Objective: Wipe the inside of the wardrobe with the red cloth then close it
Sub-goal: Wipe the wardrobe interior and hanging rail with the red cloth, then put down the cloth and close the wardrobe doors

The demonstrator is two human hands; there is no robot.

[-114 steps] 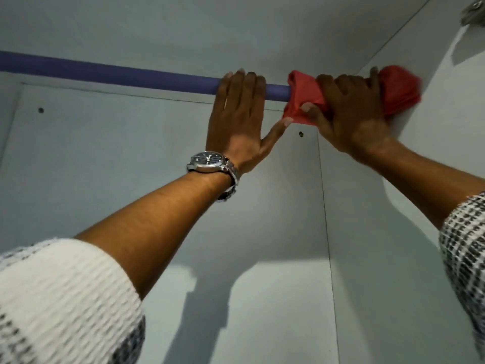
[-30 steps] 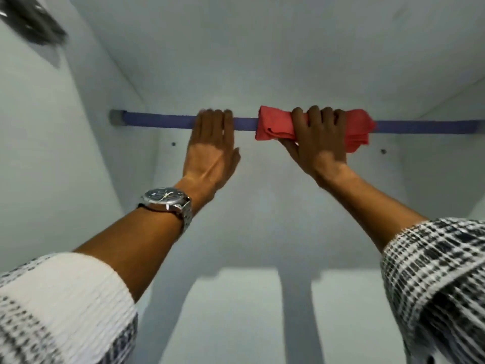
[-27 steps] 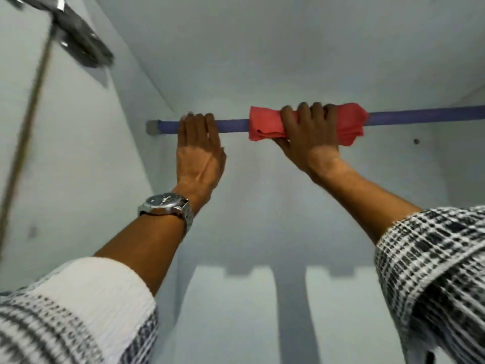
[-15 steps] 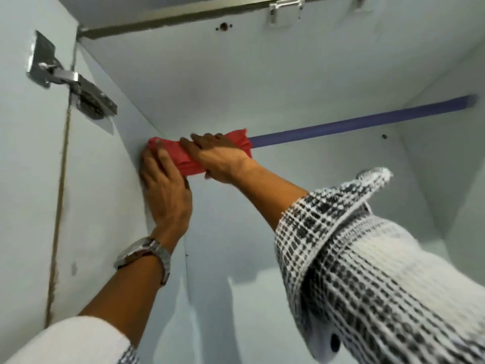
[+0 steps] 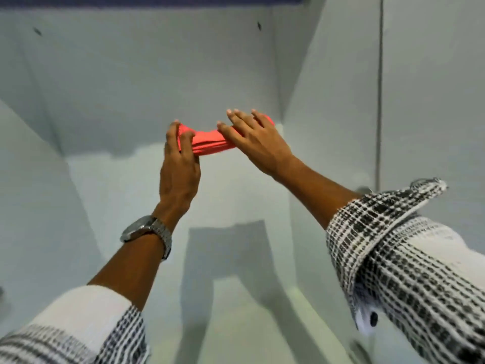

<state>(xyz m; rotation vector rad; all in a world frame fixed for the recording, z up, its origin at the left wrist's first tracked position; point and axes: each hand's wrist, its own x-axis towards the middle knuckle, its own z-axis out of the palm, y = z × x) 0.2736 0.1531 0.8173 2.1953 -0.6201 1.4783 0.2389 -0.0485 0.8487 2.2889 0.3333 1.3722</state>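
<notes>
Item: red cloth (image 5: 210, 143), folded into a thick pad, held in mid-air inside the wardrobe (image 5: 118, 82), in front of the back panel and clear of every surface.

Axis: its long side runs left to right, nearly level, spanning the gap between our two hands.

Left hand (image 5: 179, 166): fingers (image 5: 183, 139) curled loosely round the cloth's left end, pinching it.

Right hand (image 5: 258, 143): fingers (image 5: 242, 119) stretched out and spread, lying flat over the right end; we cannot tell how the thumb holds beneath.

Nearer surface: the right side wall (image 5: 333, 101) stands just beyond the right hand; the left wall lies well apart from the left hand.

Rail (image 5: 157, 0): purple, at the top edge, well above the cloth.

Judgement: we are regripping between passes. The right hand sits better for pressing the pad flat on a panel. Closing remains undone.
</notes>
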